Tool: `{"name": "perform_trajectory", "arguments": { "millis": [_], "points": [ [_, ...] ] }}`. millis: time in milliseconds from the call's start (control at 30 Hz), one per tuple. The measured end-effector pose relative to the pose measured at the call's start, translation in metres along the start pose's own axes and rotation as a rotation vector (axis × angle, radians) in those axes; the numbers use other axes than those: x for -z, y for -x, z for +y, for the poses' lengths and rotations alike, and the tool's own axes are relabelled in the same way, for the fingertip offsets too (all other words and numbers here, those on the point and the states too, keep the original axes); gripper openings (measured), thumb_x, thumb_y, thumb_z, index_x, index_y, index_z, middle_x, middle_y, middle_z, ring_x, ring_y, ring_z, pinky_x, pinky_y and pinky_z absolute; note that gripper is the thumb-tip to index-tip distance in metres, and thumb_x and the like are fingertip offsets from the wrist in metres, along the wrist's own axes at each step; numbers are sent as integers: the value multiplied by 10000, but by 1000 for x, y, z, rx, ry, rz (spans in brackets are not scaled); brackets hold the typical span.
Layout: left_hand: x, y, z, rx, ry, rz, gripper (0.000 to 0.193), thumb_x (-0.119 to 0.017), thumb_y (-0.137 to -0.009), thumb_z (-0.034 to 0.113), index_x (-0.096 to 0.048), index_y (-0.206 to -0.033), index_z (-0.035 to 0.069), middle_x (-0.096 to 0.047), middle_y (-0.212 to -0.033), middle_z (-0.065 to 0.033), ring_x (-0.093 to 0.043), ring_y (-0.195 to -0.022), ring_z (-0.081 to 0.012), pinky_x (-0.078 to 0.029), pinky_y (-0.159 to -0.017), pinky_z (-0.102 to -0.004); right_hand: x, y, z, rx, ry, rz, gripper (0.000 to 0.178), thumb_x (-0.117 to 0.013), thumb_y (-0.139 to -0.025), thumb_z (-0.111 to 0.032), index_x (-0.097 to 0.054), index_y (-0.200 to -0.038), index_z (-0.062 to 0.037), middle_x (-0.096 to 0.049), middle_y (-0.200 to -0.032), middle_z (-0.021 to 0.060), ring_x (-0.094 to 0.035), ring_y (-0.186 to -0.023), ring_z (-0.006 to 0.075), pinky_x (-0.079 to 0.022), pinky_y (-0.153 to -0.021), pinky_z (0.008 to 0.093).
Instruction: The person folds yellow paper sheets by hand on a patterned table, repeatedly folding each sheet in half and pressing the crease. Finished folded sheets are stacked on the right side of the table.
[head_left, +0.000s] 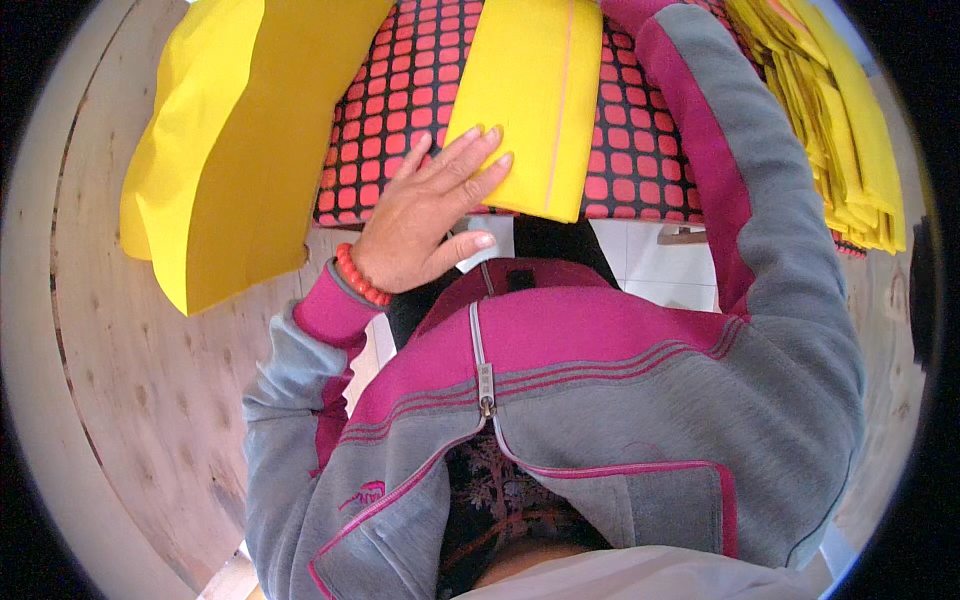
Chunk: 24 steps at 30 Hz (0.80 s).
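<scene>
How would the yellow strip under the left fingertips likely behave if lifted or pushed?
The yellow strip is probably flexible with some body: the similar yellow sheet at left hangs in broad, smooth curves. Its near edge looks thin, so it's likely light. Lying flat, it should slide rather than roll.

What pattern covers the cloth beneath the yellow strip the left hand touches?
The cloth has red rounded squares on black, best in the head view.

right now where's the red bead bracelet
In the head view, left of centre: the red bead bracelet is worn between the left hand and its magenta cuff.
</scene>
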<state>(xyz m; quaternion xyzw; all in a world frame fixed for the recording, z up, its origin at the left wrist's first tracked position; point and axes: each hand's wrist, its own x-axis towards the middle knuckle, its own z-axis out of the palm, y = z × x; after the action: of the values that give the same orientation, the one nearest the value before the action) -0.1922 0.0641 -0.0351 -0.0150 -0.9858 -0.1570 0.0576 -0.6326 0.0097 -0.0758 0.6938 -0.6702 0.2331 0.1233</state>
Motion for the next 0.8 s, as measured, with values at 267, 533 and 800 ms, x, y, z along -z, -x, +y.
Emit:
{"name": "perform_trajectory", "arguments": {
  "millis": [267,533,800],
  "points": [
    [-11,13,-4,-6,122,252,615,-697,-850,328,-541,-1396,92,-511,-1463,-118,-462,-1371,-312,-179,-1183,-557,21,53,-122,351,-67,-204,570,-422,-1025,-403,-508,-1375,39,-444,-1470,248,-381,-1392,376,-287,-1142,461],
    [-20,30,4,-8,185,542,449,-738,-789,95,-630,-1216,9,-650,-1267,-162,-605,-1218,-316,-392,-1090,-507,48,101,-187,381,-54,-241,551,-456,-1004,-430,-493,-1417,-67,-412,-1523,146,-365,-1422,307,-272,-1158,496],
    [-50,77,36,117,466,574,195,-685,-868,42,-655,-1050,-21,-721,-981,-136,-703,-942,-259,-542,-887,-386,73,160,-252,502,-203,-250,620,-652,-880,-400,-497,-1389,-81,-435,-1504,118,-420,-1387,274,-316,-1131,504]
  ]
}}
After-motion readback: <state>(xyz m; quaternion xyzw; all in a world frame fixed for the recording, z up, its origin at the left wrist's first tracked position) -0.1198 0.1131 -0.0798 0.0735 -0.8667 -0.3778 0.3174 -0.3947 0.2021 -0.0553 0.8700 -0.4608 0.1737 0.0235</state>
